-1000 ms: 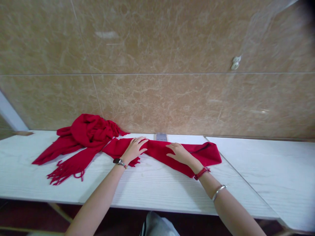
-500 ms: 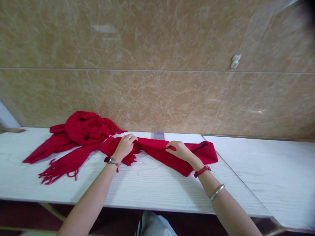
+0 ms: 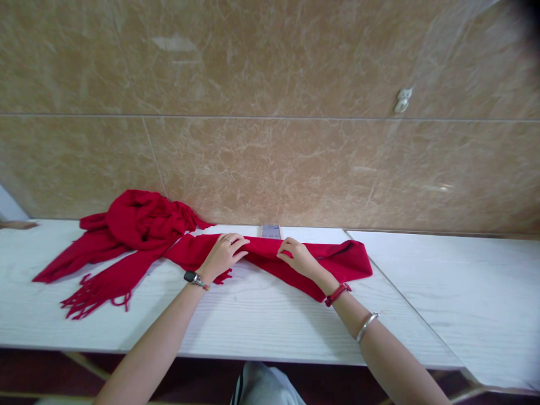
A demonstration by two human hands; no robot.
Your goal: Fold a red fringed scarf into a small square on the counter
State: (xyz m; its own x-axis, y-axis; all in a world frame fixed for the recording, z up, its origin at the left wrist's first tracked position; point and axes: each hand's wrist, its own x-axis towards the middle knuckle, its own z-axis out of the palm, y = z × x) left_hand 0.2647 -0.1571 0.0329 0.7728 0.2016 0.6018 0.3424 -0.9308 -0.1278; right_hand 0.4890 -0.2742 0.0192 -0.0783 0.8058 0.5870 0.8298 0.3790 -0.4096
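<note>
the red scarf (image 3: 262, 253) is spread on the white table (image 3: 261, 320), under and between both hands; its fold is pinched by the right hand (image 3: 297, 257); the left hand (image 3: 223, 254) is laid on it, grip not discernible; a phone (image 3: 270, 231) is seen just beyond them; bunched red cloth (image 3: 143, 219) is heaped left of the left hand

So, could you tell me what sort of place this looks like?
Probably an indoor workspace: white wood-grain tables stand against a glossy marble-tiled wall, with a red scarf laid on top and a phone by the wall.
</note>
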